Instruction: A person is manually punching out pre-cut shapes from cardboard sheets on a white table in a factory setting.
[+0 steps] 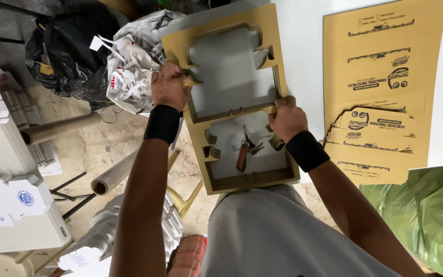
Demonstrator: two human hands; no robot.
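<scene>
We see the left hand point(169, 84) pinching the left edge of a brown cardboard frame point(232, 110), its grip clenched on a small tab, while the right hand point(287, 119) clamps the frame's right side at the middle crossbar. The frame, its two box shapes punched out, lies on the white tabletop point(303, 46) right before us, a bunch of keys point(245, 149) showing through the lower opening. Printed brown sheets point(380, 92) lie stacked just right, and paper scraps point(132, 66) fill a bag at left.
</scene>
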